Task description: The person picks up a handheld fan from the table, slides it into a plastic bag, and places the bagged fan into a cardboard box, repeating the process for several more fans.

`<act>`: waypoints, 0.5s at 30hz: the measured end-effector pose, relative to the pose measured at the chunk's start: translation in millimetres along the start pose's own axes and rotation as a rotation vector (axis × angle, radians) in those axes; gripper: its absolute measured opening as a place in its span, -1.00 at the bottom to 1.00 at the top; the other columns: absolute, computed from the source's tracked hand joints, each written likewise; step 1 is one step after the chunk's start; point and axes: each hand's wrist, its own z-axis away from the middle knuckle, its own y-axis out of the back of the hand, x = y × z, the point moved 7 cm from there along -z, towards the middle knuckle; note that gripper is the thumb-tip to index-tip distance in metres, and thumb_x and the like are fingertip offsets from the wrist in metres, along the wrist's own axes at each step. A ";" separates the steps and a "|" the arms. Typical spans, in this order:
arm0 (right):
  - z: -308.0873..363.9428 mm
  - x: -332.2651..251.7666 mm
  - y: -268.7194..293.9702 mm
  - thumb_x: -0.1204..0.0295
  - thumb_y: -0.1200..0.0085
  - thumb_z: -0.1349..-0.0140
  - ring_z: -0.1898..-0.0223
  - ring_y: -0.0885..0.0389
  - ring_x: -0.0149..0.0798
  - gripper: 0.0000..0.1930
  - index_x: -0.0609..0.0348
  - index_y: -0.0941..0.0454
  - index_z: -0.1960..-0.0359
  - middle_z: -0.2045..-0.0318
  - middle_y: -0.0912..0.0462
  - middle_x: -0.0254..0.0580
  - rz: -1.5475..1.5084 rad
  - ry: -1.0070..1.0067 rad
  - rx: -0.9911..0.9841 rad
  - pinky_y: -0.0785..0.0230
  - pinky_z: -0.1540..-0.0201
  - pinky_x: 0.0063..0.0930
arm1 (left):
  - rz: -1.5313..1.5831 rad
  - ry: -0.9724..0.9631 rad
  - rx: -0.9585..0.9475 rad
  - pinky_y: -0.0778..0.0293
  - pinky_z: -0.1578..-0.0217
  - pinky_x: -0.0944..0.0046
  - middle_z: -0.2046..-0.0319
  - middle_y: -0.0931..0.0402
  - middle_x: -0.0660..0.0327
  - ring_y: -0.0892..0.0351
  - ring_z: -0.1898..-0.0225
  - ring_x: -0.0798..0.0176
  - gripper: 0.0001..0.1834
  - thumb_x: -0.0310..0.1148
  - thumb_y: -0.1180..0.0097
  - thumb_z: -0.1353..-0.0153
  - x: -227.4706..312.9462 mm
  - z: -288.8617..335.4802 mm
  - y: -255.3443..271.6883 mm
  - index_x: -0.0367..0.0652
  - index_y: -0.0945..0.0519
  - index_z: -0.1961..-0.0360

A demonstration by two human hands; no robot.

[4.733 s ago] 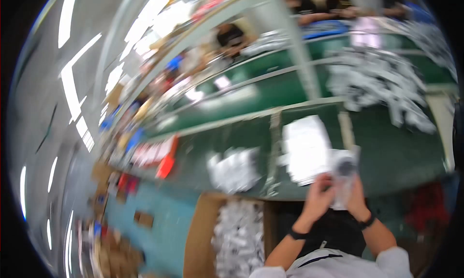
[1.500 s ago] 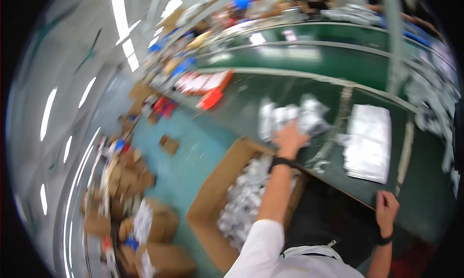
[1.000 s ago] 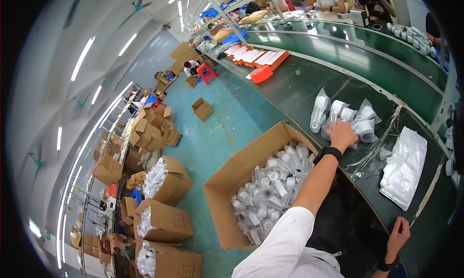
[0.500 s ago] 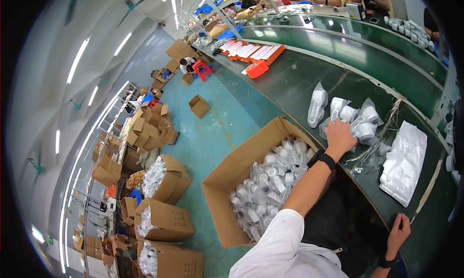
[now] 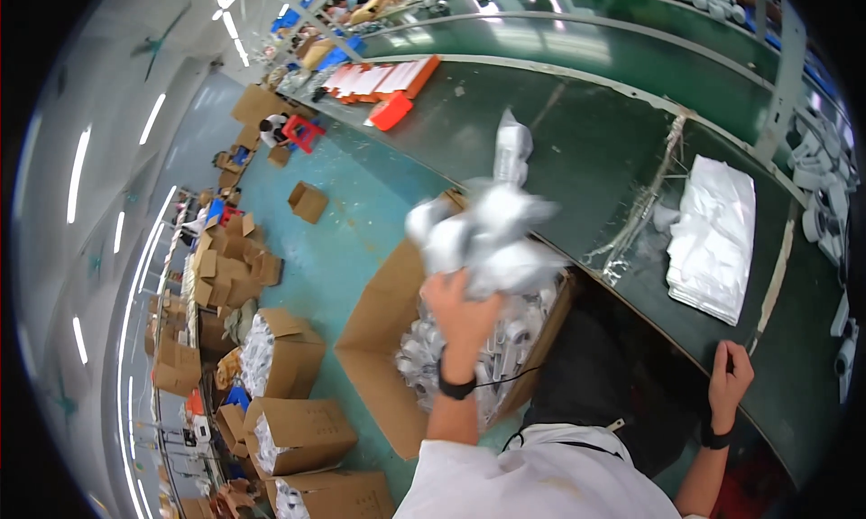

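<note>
Bunch of white-and-grey parts in clear plastic bags, motion-blurred, up in the air in the left hand; left grip closed around it. In view it overlaps the 12 o'clock end of a big open brown cardboard box full of similar bagged parts. One slim clear-bagged white part at 12 o'clock from bunch, on dark green surface. Flat white plastic stack at 3 o'clock. Right hand at stack's 6 o'clock, by surface edge, fingers curled, can't tell if holding anything. Bright orange-red rounded object at 11 o'clock.
</note>
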 end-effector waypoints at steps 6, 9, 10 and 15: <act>0.7 -0.8 -0.4 0.52 -0.04 -0.27 0.43 -0.47 -0.37 -0.89 0.35 -0.52 0.34 0.49 -0.52 -0.21 0.026 -0.036 -0.039 -0.31 0.31 -0.53 | -0.189 0.590 -0.091 -0.29 -0.05 -0.10 0.06 -0.43 -0.13 -0.33 -0.03 -0.23 -0.27 -0.02 -0.38 0.28 -156.0 61.3 22.6 -0.28 -0.57 0.08; 3.7 3.7 -1.8 0.52 -0.04 -0.28 0.42 -0.47 -0.39 -0.89 0.35 -0.52 0.34 0.48 -0.53 -0.22 0.035 -0.018 -0.030 -0.31 0.31 -0.54 | -0.376 0.835 -0.191 -0.30 -0.07 -0.11 0.00 -0.42 -0.14 -0.33 -0.06 -0.25 -0.18 0.08 -0.33 0.24 -202.3 111.5 19.6 -0.26 -0.55 -0.02; 4.4 7.1 -3.3 0.52 -0.04 -0.28 0.42 -0.46 -0.41 -0.89 0.36 -0.52 0.34 0.48 -0.53 -0.23 0.042 -0.018 -0.017 -0.31 0.31 -0.55 | -0.436 0.933 -0.264 -0.31 -0.08 -0.12 -0.02 -0.42 -0.13 -0.32 -0.08 -0.25 -0.16 0.13 -0.31 0.22 -218.1 133.5 14.9 -0.24 -0.54 -0.06; 7.6 13.7 -1.6 0.53 -0.05 -0.26 0.48 -0.41 -0.39 -0.90 0.36 -0.53 0.34 0.51 -0.49 -0.22 0.059 0.005 0.042 -0.27 0.37 -0.54 | -0.478 1.085 -0.394 -0.33 -0.06 -0.16 -0.03 -0.43 -0.13 -0.32 -0.11 -0.27 -0.17 0.13 -0.30 0.21 -246.7 220.6 11.0 -0.20 -0.55 -0.07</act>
